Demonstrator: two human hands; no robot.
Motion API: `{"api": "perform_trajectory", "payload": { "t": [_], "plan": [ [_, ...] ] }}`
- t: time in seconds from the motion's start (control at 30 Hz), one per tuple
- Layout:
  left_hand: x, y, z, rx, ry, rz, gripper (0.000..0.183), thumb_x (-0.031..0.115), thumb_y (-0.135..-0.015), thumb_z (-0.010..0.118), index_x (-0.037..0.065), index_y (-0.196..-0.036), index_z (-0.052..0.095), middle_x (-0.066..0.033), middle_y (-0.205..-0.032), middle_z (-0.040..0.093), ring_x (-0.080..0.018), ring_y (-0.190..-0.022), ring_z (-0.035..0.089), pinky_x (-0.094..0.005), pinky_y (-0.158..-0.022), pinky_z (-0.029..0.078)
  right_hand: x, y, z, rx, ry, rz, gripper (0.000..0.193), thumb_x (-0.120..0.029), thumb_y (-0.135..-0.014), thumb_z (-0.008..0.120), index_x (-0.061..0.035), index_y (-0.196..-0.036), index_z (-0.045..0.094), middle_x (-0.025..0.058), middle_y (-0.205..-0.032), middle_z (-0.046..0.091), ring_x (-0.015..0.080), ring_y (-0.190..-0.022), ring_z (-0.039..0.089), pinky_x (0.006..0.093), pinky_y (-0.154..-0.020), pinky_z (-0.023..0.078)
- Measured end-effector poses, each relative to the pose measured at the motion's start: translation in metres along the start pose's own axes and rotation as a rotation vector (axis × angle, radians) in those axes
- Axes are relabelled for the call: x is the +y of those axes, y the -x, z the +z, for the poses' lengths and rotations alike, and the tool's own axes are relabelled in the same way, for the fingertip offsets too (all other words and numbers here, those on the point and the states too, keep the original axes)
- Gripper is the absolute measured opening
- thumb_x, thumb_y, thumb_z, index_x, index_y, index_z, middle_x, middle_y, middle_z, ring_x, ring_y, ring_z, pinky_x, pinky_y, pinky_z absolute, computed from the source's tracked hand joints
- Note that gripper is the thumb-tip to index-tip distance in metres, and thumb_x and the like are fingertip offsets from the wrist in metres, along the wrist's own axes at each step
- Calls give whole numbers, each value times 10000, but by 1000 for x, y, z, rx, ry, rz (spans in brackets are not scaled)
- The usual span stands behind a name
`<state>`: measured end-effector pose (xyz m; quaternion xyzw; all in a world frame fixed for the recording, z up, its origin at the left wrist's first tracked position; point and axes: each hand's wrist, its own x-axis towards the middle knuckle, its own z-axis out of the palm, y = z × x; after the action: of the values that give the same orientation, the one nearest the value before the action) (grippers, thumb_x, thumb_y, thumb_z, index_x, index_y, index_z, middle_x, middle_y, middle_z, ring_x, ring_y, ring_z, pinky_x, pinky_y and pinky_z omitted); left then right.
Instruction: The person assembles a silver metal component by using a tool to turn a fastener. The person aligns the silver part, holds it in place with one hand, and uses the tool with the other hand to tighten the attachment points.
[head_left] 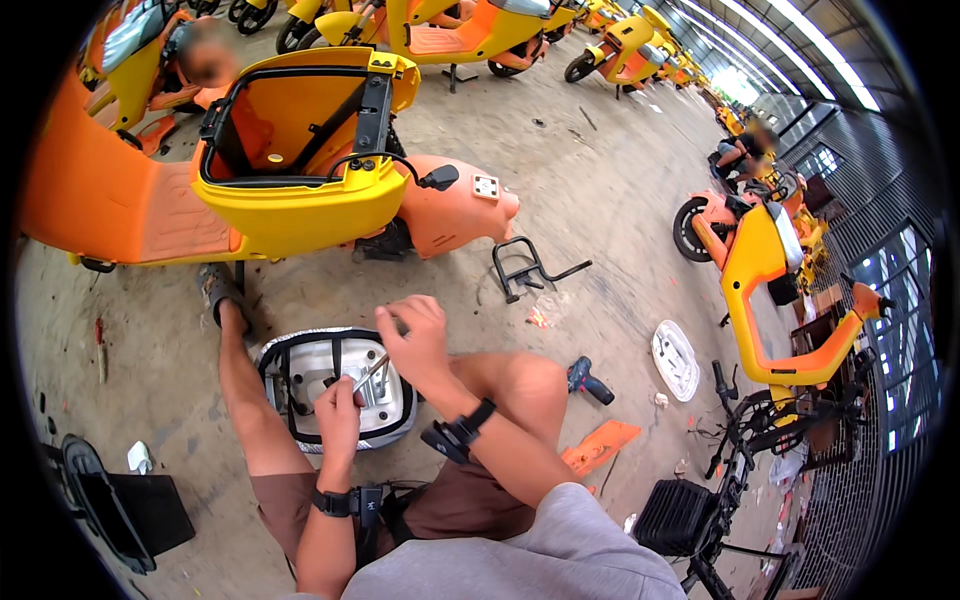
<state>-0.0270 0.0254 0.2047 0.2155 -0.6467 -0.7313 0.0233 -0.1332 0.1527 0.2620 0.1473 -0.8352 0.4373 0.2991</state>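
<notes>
A scooter seat (398, 425) lies upside down on the floor between my legs, its white underside up and a dark edging round it. Over its middle, my left hand (338, 415) is closed on a thin, shiny metal tool (370, 375) that slants up to the right; its exact kind is unclear. My right hand (418, 342) is raised just above the seat's right side, fingers curled in. Something small and dark shows at those fingers, too indistinct to name. Both wrists wear black straps with small devices.
Ahead stands an orange and yellow scooter (310, 205) with its storage box uncovered. A black metal bracket (525, 268), a cordless drill (588, 380), a white panel (676, 360) and an orange piece (600, 447) lie to the right. A black plastic part (140, 510) is at left.
</notes>
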Motion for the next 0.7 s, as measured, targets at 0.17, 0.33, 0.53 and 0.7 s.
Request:
{"api": "perform_trajectory", "payload": {
  "t": [0.17, 0.33, 0.53, 0.7],
  "plan": [
    [-1, 4, 3, -106, 252, -74, 453, 294, -1006, 494, 21, -645, 527, 48, -504, 387, -40, -405, 293, -241, -405, 202, 7, 27, -72, -404, -482, 908, 431, -378, -950, 594, 14, -784, 662, 87, -649, 622, 149, -536, 545, 296, -525, 439],
    [4, 7, -8, -443, 396, -209, 405, 292, -1009, 492, 20, -712, 533, 59, -517, 336, -41, -413, 248, -229, -413, 195, -17, 31, -79, -701, -223, 909, 505, -477, -941, 568, 15, -1030, 639, 83, -647, 637, 133, -531, 580, 267, -515, 447],
    [18, 2, -24, -593, 354, -270, 366, 276, -1021, 481, 5, -792, 567, 54, -538, 359, -35, -439, 263, -220, -423, 198, -12, 34, -62, -747, 20, 645, 594, -526, -817, 680, 29, -1013, 599, 135, -756, 689, 299, -739, 685, 383, -672, 520],
    [25, 4, -24, -649, 238, -269, 363, 292, -1022, 493, 23, -789, 563, 65, -550, 362, -32, -452, 264, -218, -429, 210, -11, 45, -52, -654, -110, 708, 736, -433, -839, 695, 71, -1306, 433, 158, -800, 677, 242, -727, 662, 339, -673, 504]
  ]
}}
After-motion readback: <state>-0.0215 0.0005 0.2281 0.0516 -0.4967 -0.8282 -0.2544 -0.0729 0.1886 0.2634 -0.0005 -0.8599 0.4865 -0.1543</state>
